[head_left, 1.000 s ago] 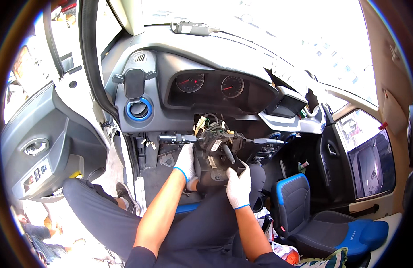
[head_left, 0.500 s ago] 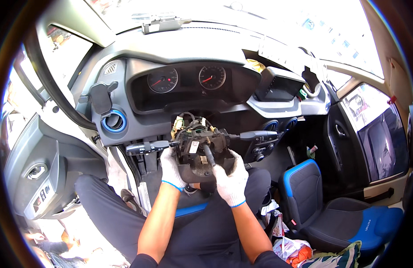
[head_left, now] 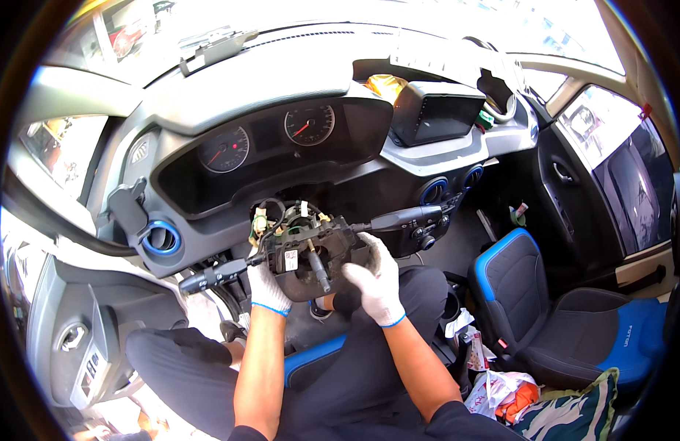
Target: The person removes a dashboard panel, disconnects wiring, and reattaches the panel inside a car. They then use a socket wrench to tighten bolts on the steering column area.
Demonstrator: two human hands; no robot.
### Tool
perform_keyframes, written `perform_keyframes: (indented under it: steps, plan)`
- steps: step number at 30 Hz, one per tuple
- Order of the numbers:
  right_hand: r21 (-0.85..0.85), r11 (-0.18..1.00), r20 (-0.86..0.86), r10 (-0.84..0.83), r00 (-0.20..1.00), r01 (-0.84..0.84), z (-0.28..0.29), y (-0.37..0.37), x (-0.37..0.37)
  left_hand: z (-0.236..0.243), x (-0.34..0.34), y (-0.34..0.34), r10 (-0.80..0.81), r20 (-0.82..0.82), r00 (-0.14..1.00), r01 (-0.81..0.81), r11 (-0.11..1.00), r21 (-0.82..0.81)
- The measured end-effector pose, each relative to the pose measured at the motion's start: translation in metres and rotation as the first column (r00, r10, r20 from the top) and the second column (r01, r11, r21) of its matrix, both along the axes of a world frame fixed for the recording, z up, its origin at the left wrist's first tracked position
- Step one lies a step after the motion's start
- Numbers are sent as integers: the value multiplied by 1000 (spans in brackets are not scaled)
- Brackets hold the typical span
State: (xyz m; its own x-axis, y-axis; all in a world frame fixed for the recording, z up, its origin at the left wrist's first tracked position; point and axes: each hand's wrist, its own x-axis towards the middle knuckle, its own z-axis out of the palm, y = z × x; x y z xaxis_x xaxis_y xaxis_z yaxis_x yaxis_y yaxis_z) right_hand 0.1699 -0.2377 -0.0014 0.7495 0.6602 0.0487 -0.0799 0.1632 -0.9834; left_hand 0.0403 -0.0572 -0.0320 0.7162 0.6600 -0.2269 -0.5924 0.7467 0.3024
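A steering column switch assembly (head_left: 310, 246) sits below the instrument cluster, tilted, with a bare steering shaft (head_left: 319, 270) pointing toward me. One stalk (head_left: 216, 276) sticks out to the left, another stalk (head_left: 406, 217) to the right. Wires and connectors (head_left: 270, 218) show at its top. Under it is a black lower column cover (head_left: 301, 288). My left hand (head_left: 268, 289), in a white knit glove, holds the cover's left side; its fingertips are hidden behind. My right hand (head_left: 378, 283), gloved alike, is closed round the cover's right edge, thumb in front near the shaft.
The instrument cluster (head_left: 266, 143) and a display screen (head_left: 443, 116) fill the dashboard. A phone holder (head_left: 128, 208) sits by the left air vent. To the right are a black and blue passenger seat (head_left: 510, 294) and plastic bags (head_left: 498, 393). The driver's door (head_left: 90, 323) stands at left.
The view has turned, so the dashboard appears tilted and shifted left. My right thumb has come away from the shaft's end. The left hand keeps its hold.
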Motion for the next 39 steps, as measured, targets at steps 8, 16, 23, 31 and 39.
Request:
perform_keyframes:
  steps: [8, 16, 23, 31, 39]
  plan:
    - [136, 987, -844, 163, 510, -89, -26, 51, 50, -45, -7, 7, 42, -96, 994, -28, 989, 145]
    - [-65, 983, -763, 60, 643, -170, -45, 80, 65, -75, -36, 11, 25, -248, 969, -4, 996, 86]
    - [78, 966, -420, 257, 870, -247, -109, 101, 46, -107, -75, 17, 141, -548, 825, 126, 898, 421]
    - [103, 961, -567, 268, 779, -256, -84, 100, 44, -67, -66, 7, 130, -387, 913, -38, 971, 237]
    - [119, 955, -498, 293, 816, -271, -71, 85, 53, -64, -49, 11, 109, -382, 918, -46, 984, 171]
